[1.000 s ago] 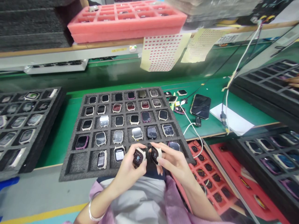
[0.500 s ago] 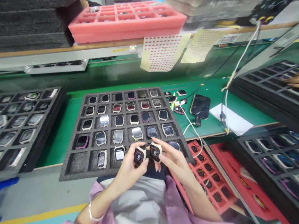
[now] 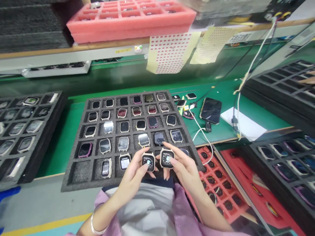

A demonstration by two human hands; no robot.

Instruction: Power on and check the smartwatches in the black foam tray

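In my left hand [image 3: 134, 172] is a strapless smartwatch [image 3: 148, 160] with a pale case, its lit dial facing up. My thumb lies on the lower left of its screen. My right hand [image 3: 183, 165] grips a second smartwatch [image 3: 166, 156], also lit, with the thumb on its display. The two watches are side by side, slightly apart, above the near edge of a dark foam tray [image 3: 79, 171]. Rows of watch cases fill most of that tray's compartments; one watch [image 3: 125, 162] with a bright screen sits just left of my left hand.
A phone [image 3: 211, 110] and loose watches [image 3: 181, 103] lie on the green bench beside a white cable [image 3: 209, 144]. Foam trays of watches flank me at left [image 3: 45, 137] and right [image 3: 273, 183]. Red foam [image 3: 230, 214] holds round parts below right. Another person's hand [image 3: 308, 80] shows at the right edge.
Both watches have turned to face me more squarely, and their dials look brighter. My thumbs have moved onto the screens. The right watch has risen slightly; the view has shifted a little.
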